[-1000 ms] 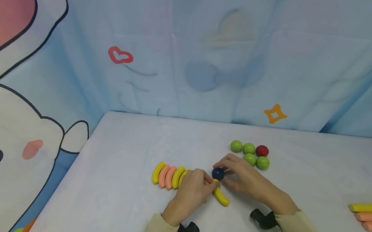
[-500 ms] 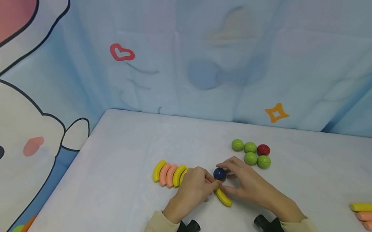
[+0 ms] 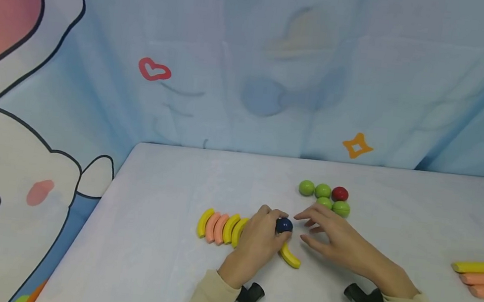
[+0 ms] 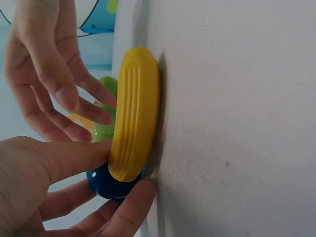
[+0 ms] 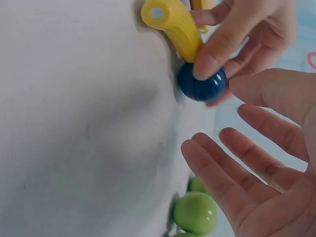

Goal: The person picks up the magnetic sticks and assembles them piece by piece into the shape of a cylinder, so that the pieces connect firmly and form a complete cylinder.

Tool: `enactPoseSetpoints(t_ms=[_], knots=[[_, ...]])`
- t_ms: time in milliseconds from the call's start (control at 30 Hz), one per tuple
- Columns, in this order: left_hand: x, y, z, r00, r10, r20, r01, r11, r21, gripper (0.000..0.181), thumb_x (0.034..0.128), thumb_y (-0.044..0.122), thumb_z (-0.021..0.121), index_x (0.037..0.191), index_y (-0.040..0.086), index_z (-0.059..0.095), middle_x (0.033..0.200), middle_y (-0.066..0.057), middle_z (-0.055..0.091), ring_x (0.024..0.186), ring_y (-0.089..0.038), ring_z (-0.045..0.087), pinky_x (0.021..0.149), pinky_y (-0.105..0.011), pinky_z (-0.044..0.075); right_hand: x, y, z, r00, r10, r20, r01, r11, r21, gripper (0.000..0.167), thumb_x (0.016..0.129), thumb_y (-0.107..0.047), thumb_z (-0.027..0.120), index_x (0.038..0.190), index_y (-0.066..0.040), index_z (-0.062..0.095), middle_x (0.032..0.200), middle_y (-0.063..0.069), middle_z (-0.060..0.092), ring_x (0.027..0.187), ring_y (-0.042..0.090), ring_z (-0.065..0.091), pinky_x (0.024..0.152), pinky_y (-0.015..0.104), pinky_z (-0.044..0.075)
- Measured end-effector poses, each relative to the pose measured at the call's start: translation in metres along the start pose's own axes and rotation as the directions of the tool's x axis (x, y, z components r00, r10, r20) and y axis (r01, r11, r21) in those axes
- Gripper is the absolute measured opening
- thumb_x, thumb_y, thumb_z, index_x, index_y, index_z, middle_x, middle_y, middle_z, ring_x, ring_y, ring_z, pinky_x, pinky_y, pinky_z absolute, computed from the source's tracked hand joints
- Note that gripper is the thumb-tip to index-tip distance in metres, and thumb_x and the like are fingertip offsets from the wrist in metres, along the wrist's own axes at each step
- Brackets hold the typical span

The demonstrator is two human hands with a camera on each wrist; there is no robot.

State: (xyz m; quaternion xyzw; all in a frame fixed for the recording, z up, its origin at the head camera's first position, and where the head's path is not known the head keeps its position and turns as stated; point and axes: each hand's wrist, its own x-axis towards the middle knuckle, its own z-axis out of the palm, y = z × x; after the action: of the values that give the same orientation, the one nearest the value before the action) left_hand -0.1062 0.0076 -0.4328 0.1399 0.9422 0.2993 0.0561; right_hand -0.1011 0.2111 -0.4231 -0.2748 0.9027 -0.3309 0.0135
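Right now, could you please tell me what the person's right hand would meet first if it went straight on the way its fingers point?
Most likely the dark blue ball, ahead of the right hand in the head view, though depth is unclear: the left hand holding it might come first.

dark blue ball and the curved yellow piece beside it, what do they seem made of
Glossy dark blue ball: probably hard plastic, perhaps painted wood; sharp bright highlights. Curved yellow grooved piece: likely moulded plastic, satin finish; soft sheen, even parallel grooves.
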Motion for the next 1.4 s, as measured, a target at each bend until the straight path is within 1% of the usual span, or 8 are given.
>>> enactPoseSetpoints(t_ms=[200,367,467,567,667,767,1200,1400], knots=[[-0.004,0.001,0.002,1.000,-0.016,-0.019,0.016,1.000,-0.012,0.037,0.0924,0.023,0.083,0.122,0.004,0.072,0.116,-0.009,0.065,0.109,-0.020,0.068,0.094,-0.031,0.058,0.014,-0.006,-0.013,0.999,-0.051,-0.001,0.051,0.999,-0.011,0.029,0.092,-0.002,0.078,0.120,-0.005,0.069,0.116,0.009,0.064,0.098,0.024,0.071,0.083,0.040,0.062],[-0.010,0.000,0.006,1.000,0.024,-0.019,-0.025,0.998,-0.052,0.036,0.0926,0.019,0.082,0.121,0.001,0.070,0.116,-0.010,0.064,0.111,-0.019,0.065,0.096,-0.030,0.057,0.058,-0.022,-0.026,0.982,-0.162,0.093,0.164,0.986,-0.011,0.022,0.092,0.001,0.077,0.112,-0.008,0.073,0.109,0.004,0.067,0.097,0.023,0.071,0.084,0.043,0.062],[-0.014,0.002,0.009,0.999,0.047,-0.021,-0.048,0.998,-0.048,0.034,0.0921,0.018,0.082,0.119,0.001,0.070,0.117,-0.009,0.063,0.110,-0.016,0.063,0.098,-0.029,0.055,0.091,-0.032,-0.023,0.945,-0.243,0.217,0.247,0.969,0.007,0.020,0.091,0.004,0.077,0.106,-0.009,0.076,0.103,0.003,0.069,0.095,0.021,0.069,0.085,0.041,0.061],[-0.019,0.005,0.012,0.998,0.060,-0.008,-0.060,0.997,-0.045,0.033,0.0917,0.018,0.083,0.117,0.001,0.070,0.117,-0.007,0.063,0.109,-0.015,0.062,0.098,-0.028,0.053,0.118,-0.042,-0.015,0.885,-0.277,0.373,0.281,0.959,0.044,0.017,0.091,0.004,0.077,0.103,-0.007,0.078,0.100,0.004,0.070,0.091,0.017,0.067,0.086,0.037,0.060],[-0.027,0.008,0.015,0.997,0.078,0.014,-0.078,0.997,-0.026,0.034,0.0905,0.018,0.083,0.116,-0.001,0.070,0.114,-0.007,0.063,0.107,-0.014,0.062,0.096,-0.026,0.053,0.132,-0.049,-0.005,0.835,-0.240,0.495,0.237,0.969,0.070,0.016,0.091,0.003,0.078,0.104,-0.006,0.079,0.100,0.004,0.072,0.091,0.015,0.066,0.087,0.032,0.058],[-0.035,0.009,0.014,0.996,0.084,0.026,-0.084,0.996,-0.032,0.033,0.0877,0.016,0.085,0.112,-0.001,0.071,0.111,-0.006,0.063,0.104,-0.014,0.062,0.093,-0.023,0.054,0.134,-0.051,0.005,0.812,-0.190,0.552,0.187,0.980,0.062,0.017,0.089,0.002,0.080,0.103,-0.008,0.080,0.100,0.001,0.073,0.091,0.015,0.065,0.086,0.030,0.057],[-0.054,-0.001,0.002,0.998,-0.026,0.054,0.036,0.980,-0.194,0.032,0.0841,0.012,0.088,0.108,0.004,0.067,0.111,-0.005,0.064,0.106,-0.017,0.064,0.093,-0.028,0.056,0.122,-0.037,0.030,0.854,-0.160,0.495,0.173,0.985,0.020,0.021,0.083,0.004,0.084,0.094,-0.013,0.081,0.093,-0.009,0.068,0.087,0.011,0.063,0.082,0.025,0.055],[-0.061,-0.004,0.002,0.999,-0.001,0.047,0.009,0.985,-0.172,0.030,0.0854,0.013,0.087,0.108,0.006,0.070,0.110,-0.003,0.065,0.104,-0.016,0.064,0.093,-0.030,0.057,0.115,-0.030,0.037,0.873,-0.195,0.447,0.211,0.977,0.014,0.020,0.084,0.006,0.081,0.094,-0.012,0.078,0.089,-0.007,0.066,0.081,0.009,0.060,0.077,0.024,0.054]])
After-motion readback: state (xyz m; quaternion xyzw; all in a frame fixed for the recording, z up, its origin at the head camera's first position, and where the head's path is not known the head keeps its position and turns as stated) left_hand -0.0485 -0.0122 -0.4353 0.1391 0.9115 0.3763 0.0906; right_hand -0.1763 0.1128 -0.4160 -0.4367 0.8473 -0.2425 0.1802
